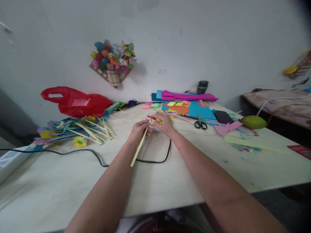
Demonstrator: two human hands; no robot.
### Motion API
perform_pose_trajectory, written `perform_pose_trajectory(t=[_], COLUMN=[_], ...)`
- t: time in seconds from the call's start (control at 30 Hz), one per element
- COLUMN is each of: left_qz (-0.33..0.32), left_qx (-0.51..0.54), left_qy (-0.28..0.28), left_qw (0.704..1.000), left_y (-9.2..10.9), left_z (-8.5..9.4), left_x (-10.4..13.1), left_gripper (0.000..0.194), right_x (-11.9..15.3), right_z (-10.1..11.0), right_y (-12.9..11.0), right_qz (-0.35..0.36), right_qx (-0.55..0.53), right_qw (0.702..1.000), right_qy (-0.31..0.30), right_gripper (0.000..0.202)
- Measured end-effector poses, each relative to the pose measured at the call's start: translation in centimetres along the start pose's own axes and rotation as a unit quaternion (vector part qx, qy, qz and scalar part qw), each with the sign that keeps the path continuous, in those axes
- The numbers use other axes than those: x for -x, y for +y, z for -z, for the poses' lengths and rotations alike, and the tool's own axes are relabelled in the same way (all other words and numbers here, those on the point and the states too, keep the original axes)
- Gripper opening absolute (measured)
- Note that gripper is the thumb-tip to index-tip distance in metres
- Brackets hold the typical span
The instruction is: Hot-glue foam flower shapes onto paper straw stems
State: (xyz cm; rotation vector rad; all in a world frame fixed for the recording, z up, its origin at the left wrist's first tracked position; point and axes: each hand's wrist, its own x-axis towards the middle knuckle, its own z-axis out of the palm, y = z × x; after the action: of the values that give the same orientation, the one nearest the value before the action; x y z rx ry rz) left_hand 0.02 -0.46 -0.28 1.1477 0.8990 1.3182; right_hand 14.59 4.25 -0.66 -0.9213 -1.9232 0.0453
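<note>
pale tabletop (97, 194) against a grey-white wall (170, 38); places are given from the black-handled scissors (199, 122). left of the scissors, the left hand (139, 131) grips a narrow, pale yellow paper strip (139, 147), slanting down toward the viewer. the right hand (166, 123), between strip and scissors, bends its fingers about small red and yellow pieces (152, 117); whether it grips them cannot be told. far left of the scissors lies a crumpled red plastic bag (85, 105); just behind them, a blue paper sheet (200, 110). fingers mask the strip's upper end; the left forearm hides part of a thin black cable (155, 161); both forearms are cut off below.
</note>
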Motion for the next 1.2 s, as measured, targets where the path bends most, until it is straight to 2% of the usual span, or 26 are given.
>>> perform_pose_trajectory(t=[0.1,0.3,0.47,0.9,1.2], left_qz=[0.000,0.004,0.002,0.004,-0.001], left_qx=[-0.001,0.000,0.000,0.000,-0.002], left_qy=[0.004,0.010,0.007,0.003,0.001], left_qw=[1.000,1.000,1.000,1.000,1.000], left_y=[-0.09,0.07,0.13,0.39,0.30], left_z=[0.02,-0.13,-0.19,-0.40,-0.35], left_x=[-0.04,0.04,0.12,0.28,0.17], left_gripper=[0.033,0.033,0.036,0.030,0.027], right_x=[-0.14,-0.35,-0.43,-0.59,-0.49], right_z=[-0.08,-0.30,-0.42,-0.48,-0.55], right_y=[0.09,0.30,0.25,0.32,-0.10], right_qz=[-0.016,-0.018,-0.013,-0.014,-0.028], right_qx=[-0.020,-0.034,-0.023,-0.009,-0.015], right_qw=[1.000,0.999,0.999,0.999,0.999], right_qy=[-0.004,-0.018,-0.022,-0.040,-0.025], right_gripper=[0.024,0.018,0.018,0.019,0.016])
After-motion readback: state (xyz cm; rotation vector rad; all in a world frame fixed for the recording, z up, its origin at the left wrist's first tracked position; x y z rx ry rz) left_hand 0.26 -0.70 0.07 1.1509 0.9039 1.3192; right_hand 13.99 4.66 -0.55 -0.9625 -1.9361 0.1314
